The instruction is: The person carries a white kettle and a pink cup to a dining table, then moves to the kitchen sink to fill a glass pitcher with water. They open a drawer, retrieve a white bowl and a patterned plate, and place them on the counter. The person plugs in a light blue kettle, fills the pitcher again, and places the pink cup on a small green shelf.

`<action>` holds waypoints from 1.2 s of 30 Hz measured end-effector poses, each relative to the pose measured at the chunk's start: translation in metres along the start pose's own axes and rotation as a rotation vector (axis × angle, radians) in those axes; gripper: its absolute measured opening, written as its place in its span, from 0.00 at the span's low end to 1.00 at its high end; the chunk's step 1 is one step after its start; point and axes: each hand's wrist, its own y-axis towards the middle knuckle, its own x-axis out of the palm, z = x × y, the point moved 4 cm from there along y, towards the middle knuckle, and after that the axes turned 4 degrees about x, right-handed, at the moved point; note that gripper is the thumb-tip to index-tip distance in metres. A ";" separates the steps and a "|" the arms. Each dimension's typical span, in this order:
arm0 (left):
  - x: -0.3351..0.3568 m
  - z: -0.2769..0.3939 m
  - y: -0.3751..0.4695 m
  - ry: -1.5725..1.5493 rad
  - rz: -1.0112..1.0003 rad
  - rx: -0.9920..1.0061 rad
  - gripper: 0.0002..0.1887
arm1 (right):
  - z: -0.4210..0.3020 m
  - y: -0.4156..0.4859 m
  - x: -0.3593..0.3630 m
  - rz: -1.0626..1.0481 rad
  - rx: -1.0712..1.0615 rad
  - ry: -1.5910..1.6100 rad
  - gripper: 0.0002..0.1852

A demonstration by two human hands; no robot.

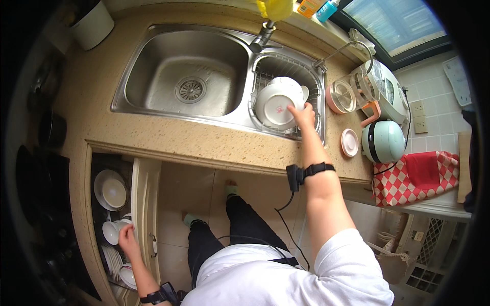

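Note:
My right hand is at the right edge of an upturned white plate or shallow bowl, its thumb on the underside. Under and behind that piece are more white dishes, in the wire basket of the small sink bowl. My left hand reaches into the pulled-out drawer, its fingers at a white bowl or cup. Whether they grip it cannot be told. Around it in the drawer are stacked round dishes, upright white plates and another bowl.
The large steel sink bowl is left of the basket, with the faucet behind. A glass jug, a pink-rimmed lid and a mint-green appliance stand at right. The drawer juts out below the counter.

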 end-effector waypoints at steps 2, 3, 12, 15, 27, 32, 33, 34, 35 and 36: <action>0.060 0.057 0.015 -0.127 -0.072 0.081 0.06 | -0.002 -0.005 -0.001 0.056 -0.145 0.036 0.43; 0.087 0.087 0.019 -0.061 -0.156 0.155 0.07 | -0.003 -0.011 0.000 0.065 -0.219 0.099 0.38; 0.225 0.331 0.017 0.289 -0.297 0.940 0.25 | -0.046 -0.104 -0.061 0.104 -0.945 0.380 0.23; 0.217 0.351 0.001 0.345 -0.308 1.079 0.34 | -0.072 -0.172 -0.084 -0.026 -1.281 0.180 0.20; -0.033 0.142 -0.065 0.432 -0.123 0.560 0.08 | -0.165 -0.506 0.099 -0.786 -2.090 0.330 0.15; -0.107 0.003 -0.061 0.741 0.026 0.413 0.04 | -0.158 -0.610 0.182 -0.945 -1.850 0.153 0.33; -0.120 -0.021 -0.059 0.773 0.053 0.413 0.03 | -0.154 -0.626 0.200 -0.998 -1.782 0.074 0.34; -0.133 -0.044 -0.054 0.822 0.068 0.394 0.03 | -0.146 -0.640 0.213 -1.019 -1.776 -0.020 0.34; -0.143 -0.066 -0.048 0.871 0.064 0.371 0.03 | -0.137 -0.650 0.221 -0.982 -1.833 -0.082 0.32; -0.153 -0.083 -0.043 0.883 0.088 0.380 0.03 | -0.131 -0.658 0.229 -0.988 -1.839 -0.077 0.30</action>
